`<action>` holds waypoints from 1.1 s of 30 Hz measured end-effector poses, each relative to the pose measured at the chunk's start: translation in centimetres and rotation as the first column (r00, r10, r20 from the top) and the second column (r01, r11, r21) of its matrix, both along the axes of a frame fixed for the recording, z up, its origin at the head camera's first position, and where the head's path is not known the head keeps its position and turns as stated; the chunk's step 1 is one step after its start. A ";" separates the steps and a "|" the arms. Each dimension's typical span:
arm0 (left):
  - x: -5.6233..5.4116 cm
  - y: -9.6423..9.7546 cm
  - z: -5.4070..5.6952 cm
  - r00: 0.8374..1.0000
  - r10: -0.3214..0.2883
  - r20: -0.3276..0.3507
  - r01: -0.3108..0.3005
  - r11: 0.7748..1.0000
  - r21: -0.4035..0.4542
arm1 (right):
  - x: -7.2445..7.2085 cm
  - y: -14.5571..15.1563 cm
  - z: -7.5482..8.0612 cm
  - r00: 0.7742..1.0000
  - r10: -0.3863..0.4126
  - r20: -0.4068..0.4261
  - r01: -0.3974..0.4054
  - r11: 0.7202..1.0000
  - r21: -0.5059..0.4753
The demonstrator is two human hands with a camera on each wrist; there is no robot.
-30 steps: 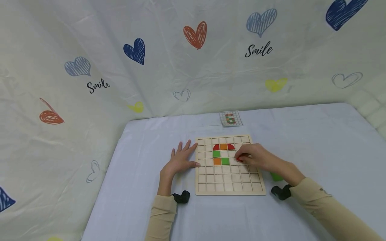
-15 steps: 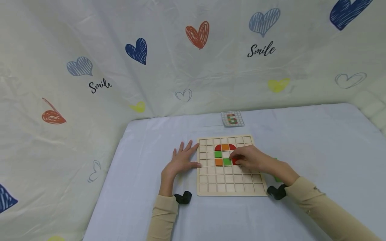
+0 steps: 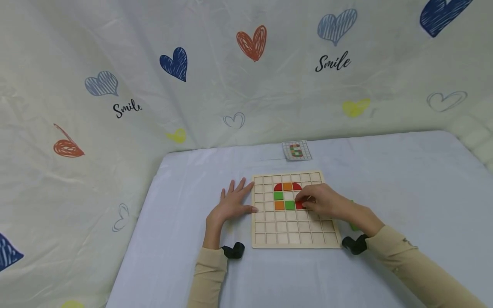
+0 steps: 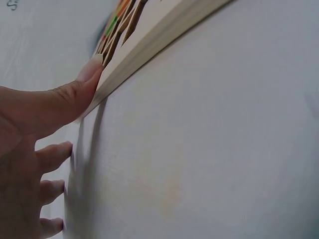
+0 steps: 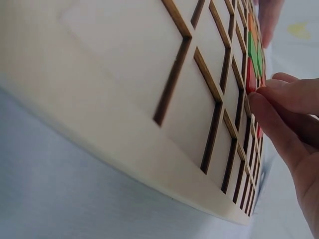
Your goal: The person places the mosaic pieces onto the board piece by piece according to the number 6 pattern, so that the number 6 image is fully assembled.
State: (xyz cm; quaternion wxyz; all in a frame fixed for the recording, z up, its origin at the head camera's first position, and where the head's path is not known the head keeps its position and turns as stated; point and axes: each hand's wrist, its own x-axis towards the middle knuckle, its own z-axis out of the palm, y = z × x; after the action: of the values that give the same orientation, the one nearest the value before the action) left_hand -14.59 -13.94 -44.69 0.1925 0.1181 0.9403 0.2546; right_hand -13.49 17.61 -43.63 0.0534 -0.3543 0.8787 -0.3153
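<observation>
A wooden grid board [image 3: 289, 240] lies on the table, bearing several coloured tiles. My left hand [image 3: 228, 205] has its fingers spread and straight, with the thumb and index fingertip at the board's left edge. In the left wrist view the thumb [image 4: 67, 97] rests on the rim. My right hand [image 3: 322, 200] is over the right half of the board, pinching a red tile [image 3: 299, 205] at its right side. That tile sits in the cell right of a green tile [image 3: 289, 205]. The right wrist view has thumb and fingertips together at the red tile [image 5: 251, 75].
A printed pattern card [image 3: 296, 150] lies behind the board. Beside the board, a green piece [image 3: 353, 227] is partly hidden under the right forearm. Black wrist cameras [image 3: 233, 251] hang by both sleeves. A cloth with printed hearts [image 3: 252, 42] rises behind the white-covered table.
The right hand has moved left with the red tile, which now lies in the cell beside the green one. The left hand has stayed at the board's edge.
</observation>
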 end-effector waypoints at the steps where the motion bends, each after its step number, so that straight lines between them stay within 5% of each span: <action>1: 0.0 0.0 0.0 1.000 0.000 0.001 0.000 1.000 0.001 | 0.0 0.0 0.1 1.000 -0.002 0.002 0.002 1.000 0.000; 11: 0.0 -0.3 -0.3 1.000 -0.013 -0.001 0.013 1.000 0.008 | 0.6 0.9 0.8 0.994 -0.087 0.062 0.088 0.996 -0.008; 33: 0.0 -0.2 0.1 1.000 -0.024 0.000 0.024 1.000 -0.013 | 2.5 7.3 1.0 0.961 -0.264 -0.082 0.267 0.963 0.024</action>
State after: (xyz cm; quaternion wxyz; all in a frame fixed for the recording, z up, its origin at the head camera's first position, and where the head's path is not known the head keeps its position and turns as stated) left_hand -14.54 -14.11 -44.63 0.1965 0.1282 0.9404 0.2462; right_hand -10.98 24.87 -42.60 -0.0178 -0.2445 0.9251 -0.2901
